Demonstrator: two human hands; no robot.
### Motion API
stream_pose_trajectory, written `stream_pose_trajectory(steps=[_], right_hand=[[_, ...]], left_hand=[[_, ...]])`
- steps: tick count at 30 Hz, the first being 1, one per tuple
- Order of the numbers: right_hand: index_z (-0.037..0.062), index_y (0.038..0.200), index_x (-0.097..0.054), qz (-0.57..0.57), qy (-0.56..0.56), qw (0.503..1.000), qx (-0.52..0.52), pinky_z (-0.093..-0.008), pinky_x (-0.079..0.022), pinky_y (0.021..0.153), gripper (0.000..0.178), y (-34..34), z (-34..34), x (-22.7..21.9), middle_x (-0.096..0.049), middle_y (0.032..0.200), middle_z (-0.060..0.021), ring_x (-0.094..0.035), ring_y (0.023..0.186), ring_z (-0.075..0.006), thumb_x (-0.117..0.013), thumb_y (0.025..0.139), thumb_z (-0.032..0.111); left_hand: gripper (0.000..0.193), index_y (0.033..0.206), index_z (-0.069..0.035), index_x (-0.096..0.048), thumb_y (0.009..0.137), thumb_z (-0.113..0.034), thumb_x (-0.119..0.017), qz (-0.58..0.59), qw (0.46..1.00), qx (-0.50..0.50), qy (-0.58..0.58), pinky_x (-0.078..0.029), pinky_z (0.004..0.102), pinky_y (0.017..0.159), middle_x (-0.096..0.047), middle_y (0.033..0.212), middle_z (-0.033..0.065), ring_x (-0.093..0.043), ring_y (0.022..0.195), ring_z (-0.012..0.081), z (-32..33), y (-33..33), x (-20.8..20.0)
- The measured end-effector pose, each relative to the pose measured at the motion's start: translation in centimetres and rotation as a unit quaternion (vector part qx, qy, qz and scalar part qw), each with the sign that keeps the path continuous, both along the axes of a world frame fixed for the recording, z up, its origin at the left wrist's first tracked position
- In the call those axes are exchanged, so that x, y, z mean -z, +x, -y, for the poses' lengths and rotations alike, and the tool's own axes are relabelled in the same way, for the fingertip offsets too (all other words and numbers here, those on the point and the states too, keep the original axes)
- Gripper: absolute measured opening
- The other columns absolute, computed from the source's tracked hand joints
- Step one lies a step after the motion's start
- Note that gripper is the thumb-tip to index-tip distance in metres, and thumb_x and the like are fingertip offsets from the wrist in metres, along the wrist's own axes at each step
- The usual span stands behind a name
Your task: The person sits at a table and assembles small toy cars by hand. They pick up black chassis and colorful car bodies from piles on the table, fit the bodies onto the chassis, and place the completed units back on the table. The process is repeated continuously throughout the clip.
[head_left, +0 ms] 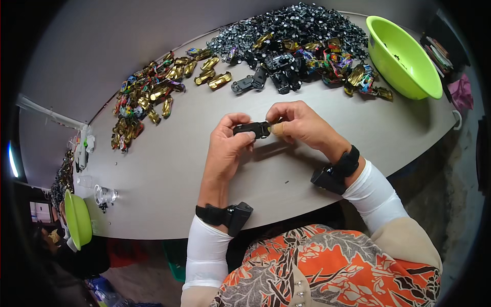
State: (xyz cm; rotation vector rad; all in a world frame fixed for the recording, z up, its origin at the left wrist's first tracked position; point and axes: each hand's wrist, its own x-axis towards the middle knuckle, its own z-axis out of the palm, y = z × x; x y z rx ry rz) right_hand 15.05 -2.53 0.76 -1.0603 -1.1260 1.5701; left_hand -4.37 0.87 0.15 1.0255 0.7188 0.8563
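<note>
My left hand [228, 139] is closed around a small toy car [247, 130], its dark underside with wheel parts turned up. Thumb on the near side and fingers on the far side grip it above the table. My right hand [294, 125] pinches at the car's right end, thumb and forefinger pressed together there. A speck of yellow or gold shows by those fingertips; whether it belongs to the car is unclear. Beyond the hands lie loose dark toy-car chassis [249, 83] beside a few gold car bodies [220, 80].
A large heap of small dark parts [307, 28] covers the table's back. Gold and coloured car bodies [153, 92] pile up on the left. A green basin [432, 84] stands back right, another green basin [77, 220] far left near a person. Clear plastic cups [105, 194] stand left.
</note>
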Motion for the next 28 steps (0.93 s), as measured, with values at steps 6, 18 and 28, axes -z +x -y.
stream_pose_trajectory(steps=[6,18,28], right_hand=[[0.0017,0.082,-0.060,-0.019,0.098,0.994,0.048,-0.0196,-0.042,0.050,0.008,-0.3,0.0,0.2,-0.057,0.068,-0.0001,-0.052,0.056,-0.0057,-0.058,0.075,-0.002],[0.0038,0.077,-0.063,0.060,0.111,0.992,0.028,-0.0184,-0.040,0.048,0.009,0.7,0.4,-1.8,-0.059,0.064,0.0005,-0.055,0.059,-0.0044,-0.059,0.070,-0.001],[0.0037,0.081,-0.064,0.065,0.081,0.993,-0.053,-0.0190,-0.043,0.052,0.008,0.7,0.5,-1.9,-0.059,0.070,-0.0004,-0.056,0.061,-0.0074,-0.062,0.073,0.003]], left_hand=[[0.030,0.101,0.001,-0.054,0.074,0.000,-0.066,0.049,0.998,0.002,-0.035,-0.047,0.0230,0.057,-0.061,0.088,0.0058,-0.055,0.065,0.0093,0.0,0.2,0.3],[0.025,0.102,0.001,-0.059,0.078,-0.005,-0.065,0.023,0.998,0.062,-0.025,-0.049,0.0221,0.051,-0.060,0.083,0.0049,-0.060,0.067,0.0116,1.1,0.9,-0.5],[0.024,0.094,-0.002,-0.061,0.074,-0.010,-0.070,-0.056,0.994,0.094,-0.021,-0.045,0.0183,0.045,-0.061,0.075,0.0033,-0.058,0.058,0.0092,0.7,0.2,0.0]])
